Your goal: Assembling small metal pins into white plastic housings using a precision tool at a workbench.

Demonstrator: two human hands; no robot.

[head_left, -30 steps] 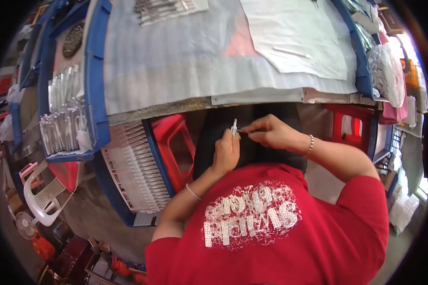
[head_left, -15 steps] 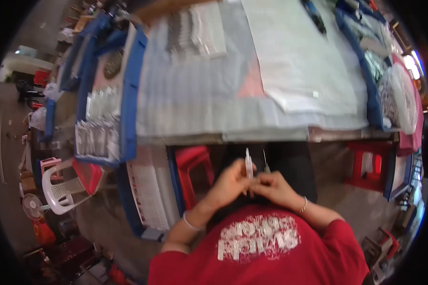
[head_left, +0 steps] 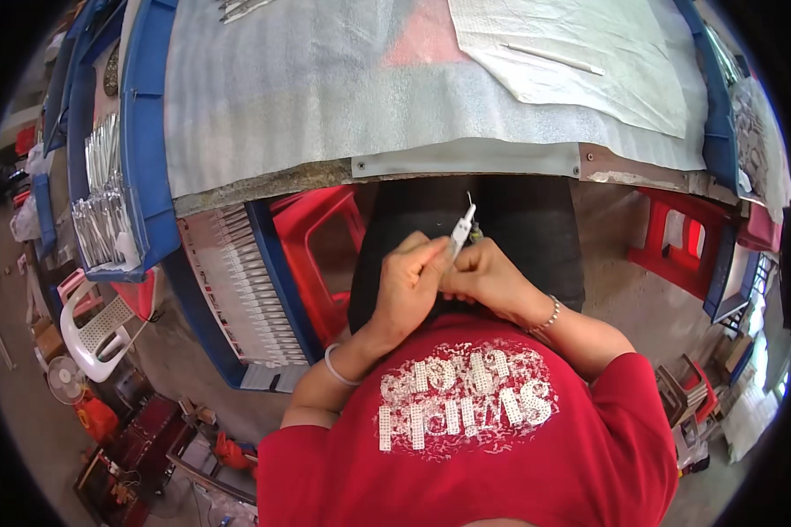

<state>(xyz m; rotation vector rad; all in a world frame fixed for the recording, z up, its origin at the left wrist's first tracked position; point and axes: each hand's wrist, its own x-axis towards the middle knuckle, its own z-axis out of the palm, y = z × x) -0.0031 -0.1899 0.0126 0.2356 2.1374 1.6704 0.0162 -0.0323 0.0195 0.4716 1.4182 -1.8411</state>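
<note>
Over my lap, just short of the table edge, both hands meet. My left hand (head_left: 409, 285) is closed around a slim white pen-shaped piece (head_left: 460, 232), which slants up and to the right. Pressed against it, my right hand (head_left: 486, 276) is closed on a thin-tipped tool (head_left: 475, 234); a dark, yellowish-green part of it shows beside the white piece. A fine metal point rises above the white piece; which of the two it belongs to I cannot tell. My fingers hide the lower ends of both.
Foam sheeting covers the table (head_left: 308, 97); a white cloth (head_left: 580, 97) with a slim white stick (head_left: 554, 59) lies on it. Blue trays (head_left: 152, 149) of wrapped metallic pieces (head_left: 105, 224) stand left. A blue crate (head_left: 281, 290) holds rows of slim white pieces. Red stools (head_left: 312, 237) flank my legs.
The white piece has gone from nearly upright to slanting right, and its top now meets the thin-tipped tool. The whole view has shifted, with the table higher in the picture.
</note>
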